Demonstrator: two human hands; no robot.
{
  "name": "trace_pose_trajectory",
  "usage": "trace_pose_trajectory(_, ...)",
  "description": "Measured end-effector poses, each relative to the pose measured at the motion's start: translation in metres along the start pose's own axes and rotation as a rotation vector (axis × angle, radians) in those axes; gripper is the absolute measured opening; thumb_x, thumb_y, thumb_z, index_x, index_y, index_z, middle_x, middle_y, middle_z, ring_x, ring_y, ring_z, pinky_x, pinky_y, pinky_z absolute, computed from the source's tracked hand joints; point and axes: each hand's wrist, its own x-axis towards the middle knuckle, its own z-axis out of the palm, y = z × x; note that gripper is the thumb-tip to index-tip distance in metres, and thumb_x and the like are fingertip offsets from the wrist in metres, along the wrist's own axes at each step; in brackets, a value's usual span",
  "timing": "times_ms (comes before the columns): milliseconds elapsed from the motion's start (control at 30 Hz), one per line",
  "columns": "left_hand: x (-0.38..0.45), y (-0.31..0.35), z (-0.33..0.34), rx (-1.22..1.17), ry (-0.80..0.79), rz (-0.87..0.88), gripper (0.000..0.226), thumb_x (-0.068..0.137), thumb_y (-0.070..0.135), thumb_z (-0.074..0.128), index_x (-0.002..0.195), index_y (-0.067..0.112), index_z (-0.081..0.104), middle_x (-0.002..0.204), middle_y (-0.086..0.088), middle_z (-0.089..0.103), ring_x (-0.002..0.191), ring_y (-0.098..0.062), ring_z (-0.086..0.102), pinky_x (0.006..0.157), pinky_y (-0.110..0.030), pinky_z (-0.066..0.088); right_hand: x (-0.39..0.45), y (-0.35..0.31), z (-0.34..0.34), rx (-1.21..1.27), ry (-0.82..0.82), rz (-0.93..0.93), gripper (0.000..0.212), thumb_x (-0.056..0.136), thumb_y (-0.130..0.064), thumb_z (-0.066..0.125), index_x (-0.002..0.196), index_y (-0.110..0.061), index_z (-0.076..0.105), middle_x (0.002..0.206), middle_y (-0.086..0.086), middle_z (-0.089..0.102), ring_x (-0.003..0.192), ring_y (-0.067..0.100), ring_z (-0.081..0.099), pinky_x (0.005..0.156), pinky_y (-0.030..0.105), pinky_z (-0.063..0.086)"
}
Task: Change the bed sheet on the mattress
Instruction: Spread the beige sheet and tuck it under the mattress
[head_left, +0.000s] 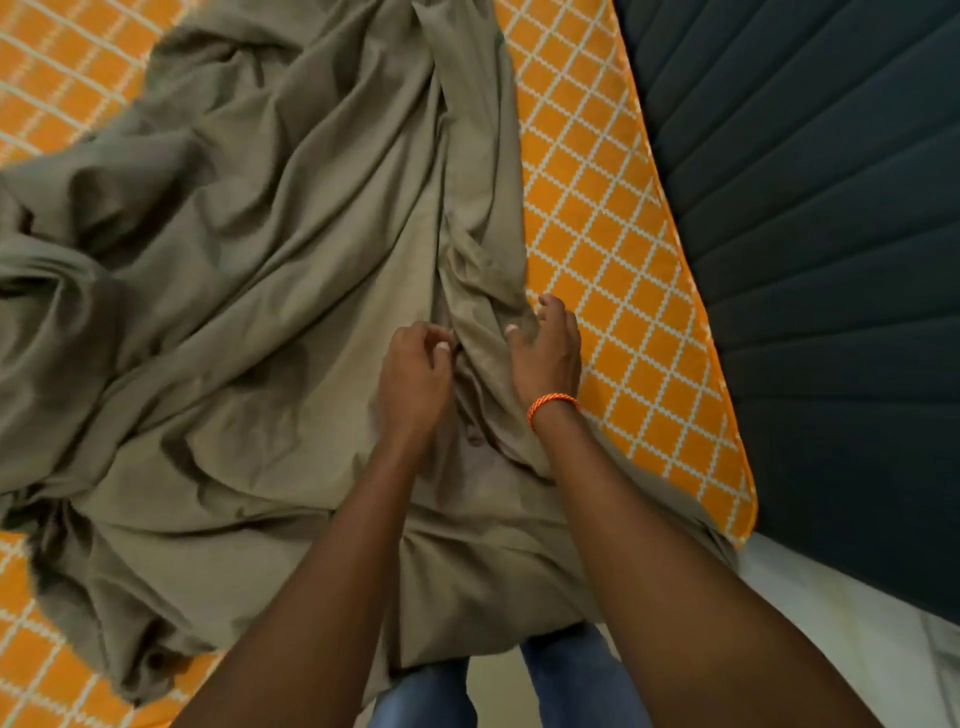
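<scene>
Olive sheet (249, 270) lies crumpled over the mattress (613, 218), which shows an orange cover with a white grid. We see the sheet's right edge running just beside the right hand (545, 353), bare orange cover open beyond it; its near edge hangs over the mattress end against our jeans (566, 675). Deep folds bunch away to the left of both hands.

Left hand (415, 374): fingers curled, pinching a ridge of sheet between thumb and fingers. Right hand: fingers half spread, pressed into the sheet at its edge, fingertips sunk in a fold; we cannot tell if it grips. A ridge of cloth stands between the two hands. Orange bracelet (551, 405) on the right wrist.

Right of the mattress edge, touching it, a dark ribbed headboard (831, 260). Pale floor (831, 623) below it.
</scene>
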Motion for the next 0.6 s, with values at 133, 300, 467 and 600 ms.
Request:
trace_pose_trajectory(133,0.037,-0.005,0.011,0.175,-0.018,-0.176,0.044,0.098,0.038,0.062,0.137,0.021,0.05,0.115,-0.011,0.07,0.109,-0.036,0.066,0.089,-0.044,0.051,0.032,-0.017,0.015,-0.112,-0.088,0.12,0.066,0.086,-0.052,0.074,0.136,-0.02,0.044,0.124,0.015,0.064,0.116,0.039,0.06,0.091,0.045,0.051)
trace_pose_trajectory(300,0.073,-0.015,0.011,0.348,-0.101,-0.244,0.05,0.088,0.048,0.076,0.124,0.022,0.051,0.117,-0.013,0.068,0.111,-0.039,0.065,0.088,-0.045,0.051,0.075,-0.03,0.051,0.145,-0.398,0.283,0.037,0.093,-0.037,0.065,0.118,-0.009,0.066,0.109,0.021,0.072,0.093,0.032,0.071,0.081,0.044,0.059)
trace_pose_trajectory(467,0.115,0.001,0.008,0.268,-0.007,-0.307,0.01,0.098,0.031,0.057,0.1,0.022,0.06,0.075,-0.003,0.077,0.071,-0.025,0.075,0.076,-0.038,0.061,0.159,-0.018,0.012,0.609,-0.277,0.555,0.027,0.11,-0.023,0.037,0.112,0.0,0.052,0.068,0.019,0.069,0.049,0.031,0.069,0.038,0.031,0.051)
trace_pose_trajectory(600,0.163,0.035,0.014,-0.074,0.072,-0.311,0.012,0.106,0.027,0.042,0.094,0.026,0.046,0.06,-0.004,0.071,0.051,-0.028,0.072,0.061,-0.054,0.063,0.226,-0.01,-0.071,-0.014,0.396,0.128,0.03,0.104,-0.018,0.045,0.123,-0.004,0.063,0.118,0.025,0.069,0.11,0.039,0.063,0.09,0.043,0.039)
